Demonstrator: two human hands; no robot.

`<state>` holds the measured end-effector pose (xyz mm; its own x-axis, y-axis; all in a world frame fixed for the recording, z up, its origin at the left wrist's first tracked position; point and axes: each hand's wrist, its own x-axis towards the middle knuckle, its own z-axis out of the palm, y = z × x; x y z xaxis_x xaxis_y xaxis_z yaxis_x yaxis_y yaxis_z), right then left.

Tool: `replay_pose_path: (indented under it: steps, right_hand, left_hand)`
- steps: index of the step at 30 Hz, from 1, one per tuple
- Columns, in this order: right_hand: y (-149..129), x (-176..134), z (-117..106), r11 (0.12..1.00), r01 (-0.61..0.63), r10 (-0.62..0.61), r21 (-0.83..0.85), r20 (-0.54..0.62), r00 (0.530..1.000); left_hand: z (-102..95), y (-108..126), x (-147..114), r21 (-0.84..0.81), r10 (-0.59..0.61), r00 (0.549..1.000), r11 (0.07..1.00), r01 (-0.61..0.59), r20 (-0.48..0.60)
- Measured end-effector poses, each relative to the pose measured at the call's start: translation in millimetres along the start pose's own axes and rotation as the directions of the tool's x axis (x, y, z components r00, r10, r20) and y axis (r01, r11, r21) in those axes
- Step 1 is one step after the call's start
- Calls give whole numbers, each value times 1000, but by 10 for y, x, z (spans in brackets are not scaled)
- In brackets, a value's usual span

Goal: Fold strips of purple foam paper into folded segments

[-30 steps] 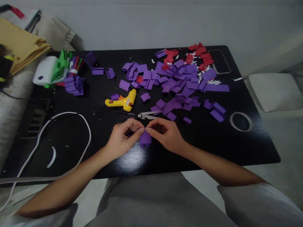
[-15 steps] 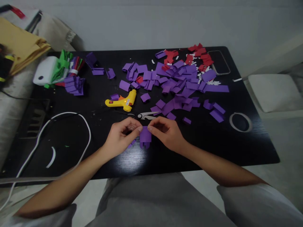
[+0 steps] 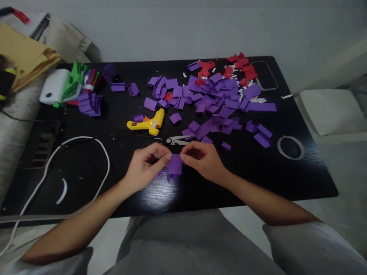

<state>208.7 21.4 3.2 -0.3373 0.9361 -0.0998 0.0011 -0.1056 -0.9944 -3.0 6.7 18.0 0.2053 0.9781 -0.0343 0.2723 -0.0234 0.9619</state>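
My left hand [image 3: 145, 166] and my right hand [image 3: 202, 159] meet over the near middle of the black table [image 3: 258, 179]. Together they pinch the top corners of a small purple paper piece [image 3: 174, 168], one hand on each side. Its lower edge is cut into short strips that hang down. Just beyond my fingers lie scissors [image 3: 176, 140] and a yellow glue gun [image 3: 149, 122]. Further back spreads a heap of purple paper pieces [image 3: 212, 103] with red paper pieces [image 3: 237, 68] behind it.
A white cable [image 3: 86, 152] loops across the table's left part. At the far left stand a white box [image 3: 54, 86] and a bundle of green and purple paper [image 3: 86, 93]. A phone [image 3: 265, 74] lies at the back right, a white ring [image 3: 291, 147] on the right.
The purple piece has been spread from a curled, rounded shape to a flatter one, with its cut strips now showing at the bottom. Both hands stayed in nearly the same place.
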Motion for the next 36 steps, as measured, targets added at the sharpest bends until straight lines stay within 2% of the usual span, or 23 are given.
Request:
replay_pose_path:
  steps: [5,9,12,15,21,29,33,36]
  right_hand:
    - [24,13,-11,997,-10,13,75,-43,999]
    - [23,-25,19,989,62,-60,138,-17,998]
    - [2,-56,31,990,125,-130,72,69,989]
    - [4,-61,33,987,160,-160,1,67,985]
    - [61,-17,50,997,57,-51,50,-112,992]
    - [103,21,13,994,10,7,104,-165,986]
    - [106,26,-4,992,20,-6,125,-109,994]
    - [101,24,4,985,-21,29,171,-42,999]
  left_hand:
    - [-59,21,39,-43,-40,997,998,37,-60]
    - [-66,23,50,-86,-71,996,994,66,-57]
    - [-49,23,53,-123,-98,995,988,95,-19]
    - [-34,9,60,-150,-103,994,983,105,22]
    - [-13,-47,49,-298,-75,990,948,109,123]
    - [46,-92,1,-297,-26,984,952,78,175]
    - [62,-130,5,-266,-17,993,963,49,120]
    - [50,-173,7,-239,-8,996,970,28,86]
